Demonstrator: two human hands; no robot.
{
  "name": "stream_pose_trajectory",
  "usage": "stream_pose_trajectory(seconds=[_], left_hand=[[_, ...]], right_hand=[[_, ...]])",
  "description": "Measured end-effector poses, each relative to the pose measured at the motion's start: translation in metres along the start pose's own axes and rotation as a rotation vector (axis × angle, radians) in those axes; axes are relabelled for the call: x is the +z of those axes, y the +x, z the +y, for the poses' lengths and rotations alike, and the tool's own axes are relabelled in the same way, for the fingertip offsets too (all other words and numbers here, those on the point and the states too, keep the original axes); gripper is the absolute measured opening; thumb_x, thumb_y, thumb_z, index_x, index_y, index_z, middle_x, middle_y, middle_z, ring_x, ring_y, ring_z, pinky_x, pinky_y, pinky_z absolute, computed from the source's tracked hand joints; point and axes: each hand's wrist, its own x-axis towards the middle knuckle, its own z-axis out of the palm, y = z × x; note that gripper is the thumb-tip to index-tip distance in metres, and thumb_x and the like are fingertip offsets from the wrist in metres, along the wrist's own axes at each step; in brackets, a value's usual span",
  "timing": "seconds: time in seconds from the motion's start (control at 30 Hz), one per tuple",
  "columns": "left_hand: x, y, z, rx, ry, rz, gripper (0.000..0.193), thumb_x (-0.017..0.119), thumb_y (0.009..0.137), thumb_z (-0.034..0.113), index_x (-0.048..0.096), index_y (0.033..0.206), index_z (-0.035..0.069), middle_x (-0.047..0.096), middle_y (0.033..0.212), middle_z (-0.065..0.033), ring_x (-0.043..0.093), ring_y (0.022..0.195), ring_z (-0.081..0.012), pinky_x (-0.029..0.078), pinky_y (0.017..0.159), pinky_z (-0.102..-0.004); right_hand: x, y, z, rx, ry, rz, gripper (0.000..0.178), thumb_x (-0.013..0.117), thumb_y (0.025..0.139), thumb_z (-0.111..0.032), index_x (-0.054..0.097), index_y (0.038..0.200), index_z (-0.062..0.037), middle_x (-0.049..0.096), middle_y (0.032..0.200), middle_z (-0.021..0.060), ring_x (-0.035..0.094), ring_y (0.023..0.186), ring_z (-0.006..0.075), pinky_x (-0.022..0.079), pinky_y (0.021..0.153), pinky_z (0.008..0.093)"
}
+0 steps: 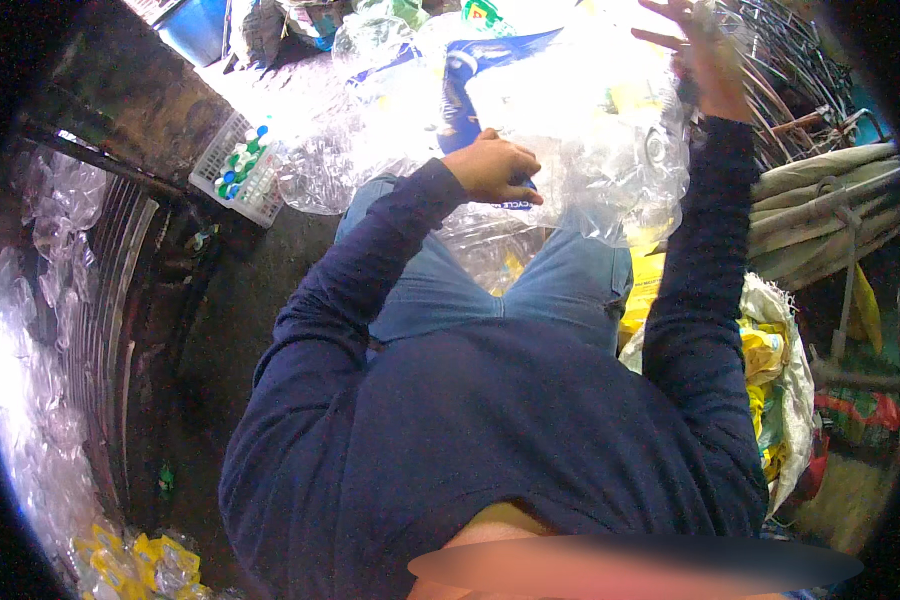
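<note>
My left hand (488,168) is closed, its fingers curled on blue printed plastic film (460,100) above my lap. A bit of blue shows between thumb and fingers, and more of the film runs up and to the right behind the hand. Out at the far right, my right hand (705,60) is raised with its fingers spread, somewhat blurred, and nothing shows in it. Between and around the hands lies a heap of clear plastic bottles (650,150), partly washed out by glare and resting against my knees.
A white plastic basket (262,200) with blue, green and white bottle caps (238,165) stands at the left. To my right is a white woven sack (792,400) of yellow plastic pieces. Thin rods (800,70) and folded beige cloth (820,215) crowd the far right.
</note>
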Motion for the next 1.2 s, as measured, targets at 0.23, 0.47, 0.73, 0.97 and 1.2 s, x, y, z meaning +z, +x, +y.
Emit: stream_pose_trajectory(seconds=[0.23, 0.47, 0.73, 0.97, 1.2], left_hand=[[-0.010, -0.001, -0.022, -0.038, -0.159, 0.087, 0.019, 0.068, 0.074, 0.015, 0.055, 0.066, 0.003, 0.058, 0.064, -0.0082, 0.056, 0.057, -0.0256, 0.043, 0.054, -0.0373], [-0.037, -0.022, -0.018, -0.105, -1.647, 1.194, 0.012, 0.059, 0.087, 0.017, 0.053, 0.085, 0.007, 0.062, 0.082, -0.0086, 0.063, 0.074, -0.0228, 0.053, 0.068, -0.0362], [-0.090, 0.027, 0.065, 0.109, -1.069, 1.290, 0.044, 0.044, 0.094, 0.045, 0.054, 0.102, 0.003, 0.060, 0.092, -0.0070, 0.060, 0.081, -0.0175, 0.051, 0.074, -0.0311], [-0.111, 0.085, 0.095, 0.587, -1.040, 0.925, 0.017, 0.062, 0.086, 0.018, 0.057, 0.086, 0.003, 0.058, 0.095, -0.0080, 0.054, 0.090, -0.0145, 0.045, 0.080, -0.0290], [-0.072, 0.135, 0.103, 0.629, -1.354, 0.699, 0.025, 0.071, 0.079, 0.024, 0.059, 0.087, 0.005, 0.059, 0.090, -0.0069, 0.056, 0.086, -0.0175, 0.045, 0.077, -0.0301]], right_hand=[[0.052, -0.086, -0.012, -0.407, -1.312, -0.409, 0.066, 0.077, 0.067, -0.022, 0.049, 0.128, -0.0164, 0.044, 0.137, 0.0060, 0.035, 0.130, 0.0324, 0.033, 0.105, 0.0401], [0.018, -0.055, 0.076, -0.131, -1.295, -0.262, 0.051, 0.071, 0.068, -0.016, 0.057, 0.117, -0.0092, 0.043, 0.136, 0.0109, 0.032, 0.129, 0.0363, 0.029, 0.108, 0.0408], [0.088, -0.108, 0.035, -0.200, -0.221, -0.054, 0.060, 0.077, 0.070, -0.022, 0.053, 0.122, -0.0055, 0.056, 0.122, 0.0134, 0.052, 0.114, 0.0236, 0.045, 0.091, 0.0374], [0.037, -0.130, 0.063, 0.247, -0.315, 0.383, 0.060, 0.069, 0.079, -0.013, 0.040, 0.129, 0.0027, 0.042, 0.126, 0.0121, 0.051, 0.105, 0.0189, 0.047, 0.071, 0.0207], [0.008, -0.140, 0.092, 0.007, -0.289, 0.794, 0.051, 0.067, 0.081, -0.016, 0.045, 0.124, 0.0000, 0.048, 0.108, 0.0094, 0.052, 0.087, 0.0161, 0.046, 0.062, 0.0217]])
